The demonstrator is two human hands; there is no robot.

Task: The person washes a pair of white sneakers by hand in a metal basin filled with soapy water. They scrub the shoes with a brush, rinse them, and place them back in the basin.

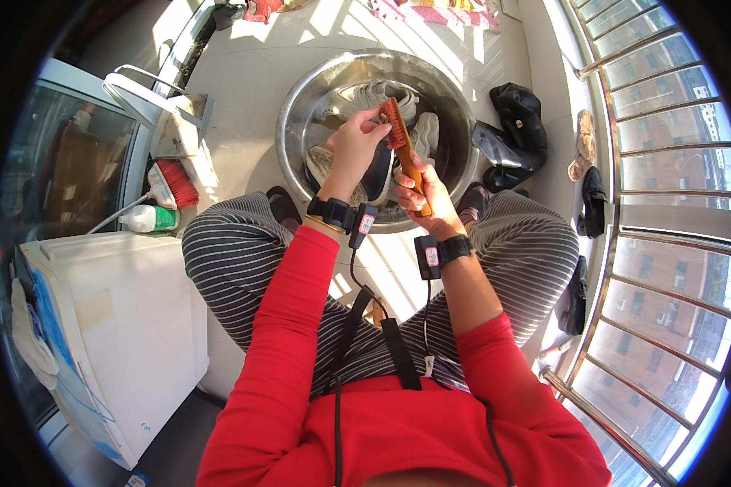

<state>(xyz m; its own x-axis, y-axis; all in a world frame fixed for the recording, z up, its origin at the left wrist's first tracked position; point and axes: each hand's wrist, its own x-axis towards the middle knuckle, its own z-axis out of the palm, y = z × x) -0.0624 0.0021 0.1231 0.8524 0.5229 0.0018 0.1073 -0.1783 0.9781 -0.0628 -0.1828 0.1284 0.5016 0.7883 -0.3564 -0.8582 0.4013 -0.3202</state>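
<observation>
My right hand (427, 195) is closed around the wooden handle of a scrubbing brush (406, 154) with reddish bristles, held tilted over a metal basin. The fingers of my left hand (356, 148) are pinched together against the bristles; whatever lies between the fingertips is too small to make out. Below both hands stands the wide metal basin (300, 89) on the floor between my feet. Inside it lie a pale laced shoe (365, 96), a light shoe (425, 134) at the right and a shoe with its tan sole (320, 162) showing at the left, partly covered by my left hand.
Black boots (518, 122) lie right of the basin. Dark shoes (593, 199) line the ledge by the metal railing (674, 193). At left are a red-bristled broom (173, 185), a white and green bottle (149, 218) and a large white box-like cabinet (122, 325).
</observation>
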